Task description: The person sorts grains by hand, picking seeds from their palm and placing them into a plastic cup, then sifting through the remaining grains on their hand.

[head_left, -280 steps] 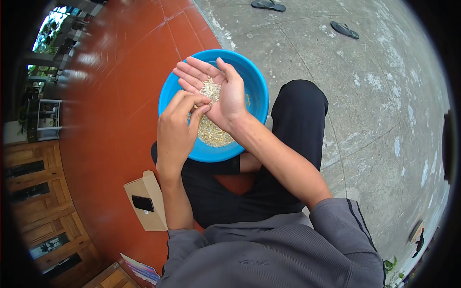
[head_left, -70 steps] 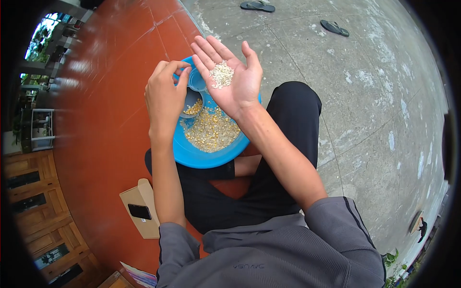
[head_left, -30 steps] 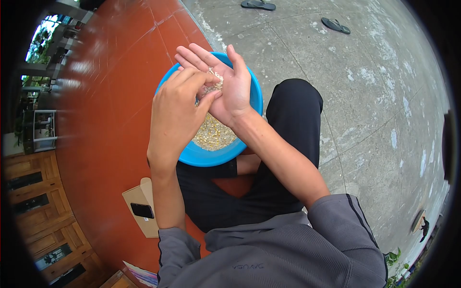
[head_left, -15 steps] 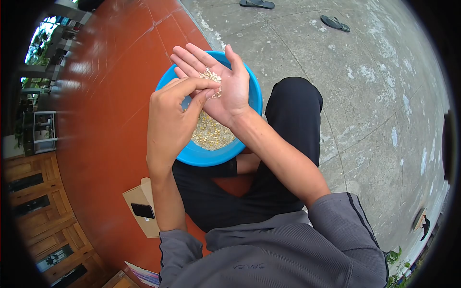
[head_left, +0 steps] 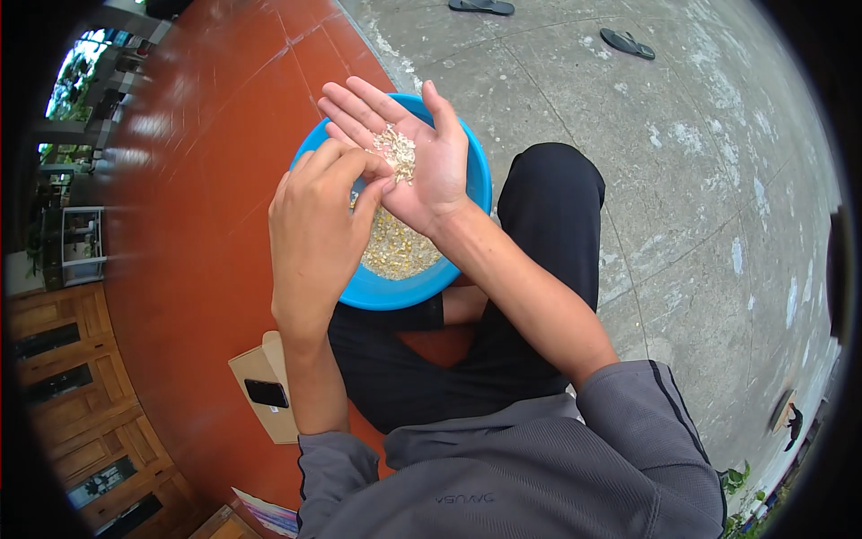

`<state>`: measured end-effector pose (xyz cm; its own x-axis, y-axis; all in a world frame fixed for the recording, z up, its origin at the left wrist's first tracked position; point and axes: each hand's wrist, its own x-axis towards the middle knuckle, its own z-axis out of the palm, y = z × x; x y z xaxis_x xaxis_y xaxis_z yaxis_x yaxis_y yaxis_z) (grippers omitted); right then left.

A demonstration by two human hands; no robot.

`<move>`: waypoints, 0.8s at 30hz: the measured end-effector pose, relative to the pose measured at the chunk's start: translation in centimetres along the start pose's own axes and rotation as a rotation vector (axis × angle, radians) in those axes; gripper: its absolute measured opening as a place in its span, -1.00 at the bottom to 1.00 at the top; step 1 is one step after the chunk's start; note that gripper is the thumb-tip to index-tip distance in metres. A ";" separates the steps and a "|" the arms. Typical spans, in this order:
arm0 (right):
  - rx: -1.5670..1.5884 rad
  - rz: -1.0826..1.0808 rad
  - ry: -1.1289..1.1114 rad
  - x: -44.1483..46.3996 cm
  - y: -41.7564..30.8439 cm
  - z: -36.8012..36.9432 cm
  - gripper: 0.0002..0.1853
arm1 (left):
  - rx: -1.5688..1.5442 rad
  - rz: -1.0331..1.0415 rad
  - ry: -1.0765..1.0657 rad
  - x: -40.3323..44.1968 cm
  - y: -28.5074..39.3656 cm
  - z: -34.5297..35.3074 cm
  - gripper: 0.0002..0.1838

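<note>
My right hand [head_left: 435, 171] is turned palm up over the blue basin [head_left: 395, 296], fingers stretched out, holding a small heap of pale grains [head_left: 398, 154] in its palm. At the heap's lower left edge, my left hand [head_left: 328, 211] has thumb and forefinger pinched together, touching or nearly touching the right palm. Whatever lies between those fingertips is too small to make out. Below both hands, a mix of yellow and whitish grains [head_left: 395, 251] covers part of the basin's bottom. The hands hide the basin's upper left part.
On the red floor [head_left: 206, 225] at the left lies a cardboard piece [head_left: 278, 424] with a black phone [head_left: 267, 393] on it. Two dark sandals [head_left: 627, 43] lie on the grey concrete [head_left: 700, 225]. The basin stands by my crossed legs [head_left: 557, 207]. Wooden panels are at the far left.
Earlier my left hand was away from the palm, near small containers inside the basin; it came back over the palm. Since half a second ago its fingertips have drawn back slightly left and down.
</note>
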<state>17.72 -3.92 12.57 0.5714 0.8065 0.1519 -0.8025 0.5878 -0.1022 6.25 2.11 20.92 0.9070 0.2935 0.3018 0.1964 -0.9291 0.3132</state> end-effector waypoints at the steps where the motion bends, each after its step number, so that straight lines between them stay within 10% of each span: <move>1: 0.001 0.002 0.002 0.0 0.0 0.0 -0.07 | -0.007 -0.012 -0.004 0.0 0.0 0.0 -0.83; 24: -0.022 0.025 -0.019 -0.1 0.1 0.2 -0.04 | -0.041 0.012 -0.026 0.4 0.5 0.2 -0.80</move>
<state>17.55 -3.91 12.75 0.5474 0.8198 0.1680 -0.8126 0.5687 -0.1276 6.74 1.72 21.04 0.9189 0.2758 0.2821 0.1705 -0.9225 0.3464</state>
